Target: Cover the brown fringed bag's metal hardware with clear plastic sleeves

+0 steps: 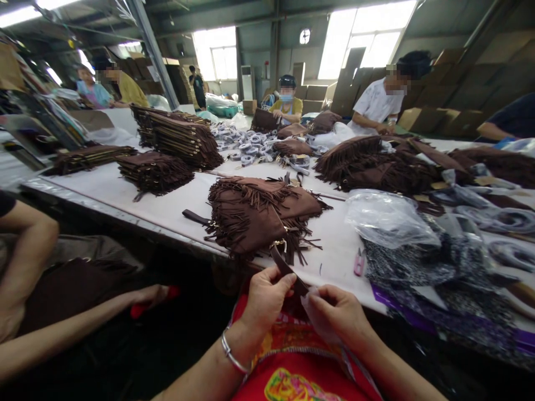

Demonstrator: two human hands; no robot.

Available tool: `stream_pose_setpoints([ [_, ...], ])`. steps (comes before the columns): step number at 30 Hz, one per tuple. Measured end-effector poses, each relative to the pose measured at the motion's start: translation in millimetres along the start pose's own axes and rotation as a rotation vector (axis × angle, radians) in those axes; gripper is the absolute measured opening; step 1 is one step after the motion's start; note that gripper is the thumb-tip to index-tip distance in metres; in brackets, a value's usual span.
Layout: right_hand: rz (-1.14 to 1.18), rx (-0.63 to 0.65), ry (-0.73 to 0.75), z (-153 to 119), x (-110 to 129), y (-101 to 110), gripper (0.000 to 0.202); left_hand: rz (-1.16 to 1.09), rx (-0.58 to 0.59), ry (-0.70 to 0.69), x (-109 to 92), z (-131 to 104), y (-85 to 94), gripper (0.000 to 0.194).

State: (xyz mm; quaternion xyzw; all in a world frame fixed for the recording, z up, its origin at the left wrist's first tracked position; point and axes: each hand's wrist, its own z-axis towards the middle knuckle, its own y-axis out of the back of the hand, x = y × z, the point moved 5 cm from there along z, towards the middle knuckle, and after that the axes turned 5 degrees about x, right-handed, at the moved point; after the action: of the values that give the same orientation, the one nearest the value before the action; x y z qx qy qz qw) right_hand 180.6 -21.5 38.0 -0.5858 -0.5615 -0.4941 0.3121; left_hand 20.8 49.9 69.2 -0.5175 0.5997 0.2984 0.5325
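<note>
The bag (259, 228) lies on the table (334, 259), and we work just in front of it. We judge it best to steady the strap (281, 260) without tugging the clasp (278, 243) at the bag's near edge, and to handle the pale film (318, 320) lightly. Our left hand (270, 295) pinches the strap between thumb and fingers; our right hand (340, 312) pinches film near the strap's lower end, though whether it grips strap too, we cannot tell. Both forearms angle inward toward the bag.
</note>
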Motion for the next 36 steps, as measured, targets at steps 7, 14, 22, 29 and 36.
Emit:
stream_pose_setpoints([
  [7,-0.017,0.012,0.018,2,-2,-1,0.029,0.064,-0.014,-0.013,-2,-1,0.8,0.028],
  [14,0.054,0.059,0.004,-1,-6,-5,0.034,0.145,-0.051,-0.044,-2,-1,2.5,0.024],
  [22,0.063,0.095,0.002,-4,0,-9,0.035,0.122,-0.025,-0.039,5,0,-0.3,0.024],
  [29,0.088,0.086,-0.014,-2,-3,-6,0.033,0.072,-0.011,-0.057,5,-7,-1.9,0.023],
  [36,0.273,0.181,0.003,-10,2,-16,0.036,0.049,-0.002,-0.067,2,-11,-1.3,0.020],
])
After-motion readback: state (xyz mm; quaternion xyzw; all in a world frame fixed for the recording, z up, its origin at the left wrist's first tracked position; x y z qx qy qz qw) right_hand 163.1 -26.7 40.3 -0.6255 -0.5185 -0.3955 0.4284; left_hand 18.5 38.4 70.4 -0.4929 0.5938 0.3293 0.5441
